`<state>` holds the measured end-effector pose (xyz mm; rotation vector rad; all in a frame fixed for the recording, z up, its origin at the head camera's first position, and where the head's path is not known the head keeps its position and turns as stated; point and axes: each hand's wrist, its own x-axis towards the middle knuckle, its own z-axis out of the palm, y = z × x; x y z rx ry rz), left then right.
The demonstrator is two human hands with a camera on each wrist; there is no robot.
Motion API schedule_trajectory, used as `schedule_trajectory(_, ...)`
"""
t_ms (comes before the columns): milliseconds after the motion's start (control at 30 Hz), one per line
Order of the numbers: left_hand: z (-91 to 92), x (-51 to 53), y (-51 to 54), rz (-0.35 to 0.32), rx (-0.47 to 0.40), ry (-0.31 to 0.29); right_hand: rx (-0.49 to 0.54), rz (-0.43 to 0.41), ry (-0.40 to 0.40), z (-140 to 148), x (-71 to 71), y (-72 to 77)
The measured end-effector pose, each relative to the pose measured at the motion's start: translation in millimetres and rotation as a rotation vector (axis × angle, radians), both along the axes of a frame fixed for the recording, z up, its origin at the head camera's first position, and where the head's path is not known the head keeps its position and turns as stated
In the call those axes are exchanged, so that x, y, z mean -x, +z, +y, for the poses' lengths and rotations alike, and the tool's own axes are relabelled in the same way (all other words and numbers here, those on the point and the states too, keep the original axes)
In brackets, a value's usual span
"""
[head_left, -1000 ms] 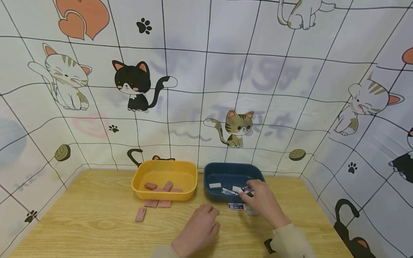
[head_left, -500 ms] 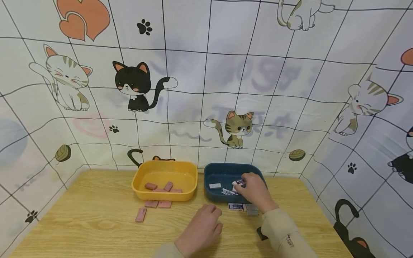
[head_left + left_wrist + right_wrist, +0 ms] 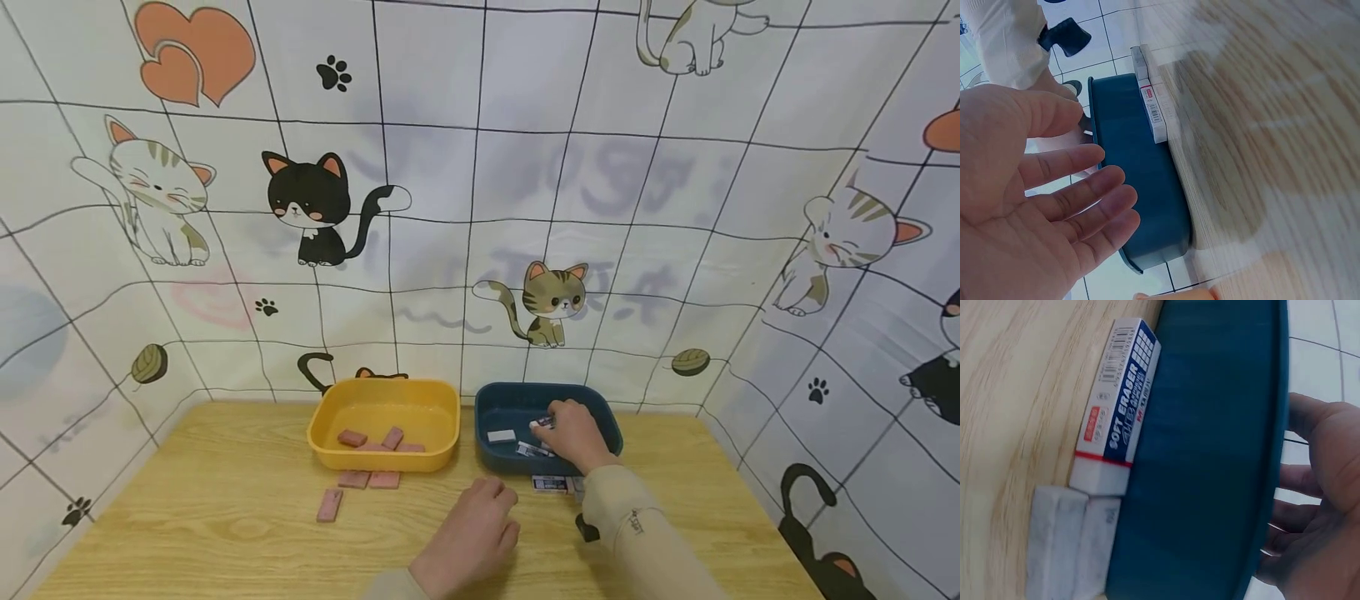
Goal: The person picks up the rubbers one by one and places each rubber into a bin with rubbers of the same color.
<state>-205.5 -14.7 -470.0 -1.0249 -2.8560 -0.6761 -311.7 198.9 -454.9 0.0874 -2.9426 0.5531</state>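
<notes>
While two tubs stand side by side at the worktop's (image 3: 225, 500) back edge, colours look divided: pink left, white right. Yellow tub (image 3: 382, 461): pink blocks (image 3: 352, 438) lie loose on its floor. Outside, two more by the front wall; a third pink block (image 3: 329, 505) lies nearer the worktop's front left corner. Left hand (image 3: 472, 529), above the worktop between tubs and front edge: relaxed, grasping nothing; probably out of the other hand's way. Blue tub (image 3: 498, 458): white block (image 3: 501, 436) and wrapped eraser (image 3: 532, 450) seen inside; remainder covered by the hand. Along its front wall outside: printed eraser (image 3: 1116, 406), then pale blocks (image 3: 1054, 544) end-on, presumably close for a short reach. Right hand (image 3: 577, 435), over this tub: pinching one eraser (image 3: 542, 423), white end exposed, likely gripped there to clear the rim.
</notes>
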Motion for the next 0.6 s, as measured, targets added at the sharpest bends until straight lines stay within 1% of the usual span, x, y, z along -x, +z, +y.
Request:
schedule_trajectory(200,-0.1,-0.9,0.0,0.003,0.008,-0.001,0.019,-0.063,-0.022,-3.3,12.3,-10.4)
schedule_trajectory(400,-1.2,-1.4,-0.9,0.01,0.025,0.009,0.001,-0.095,-0.007,-5.2,22.9,-22.2)
schedule_trajectory(600,-3.2,-2.0,0.0,0.013,0.026,0.012,0.004,-0.101,0.002,-7.5,30.3,-23.6)
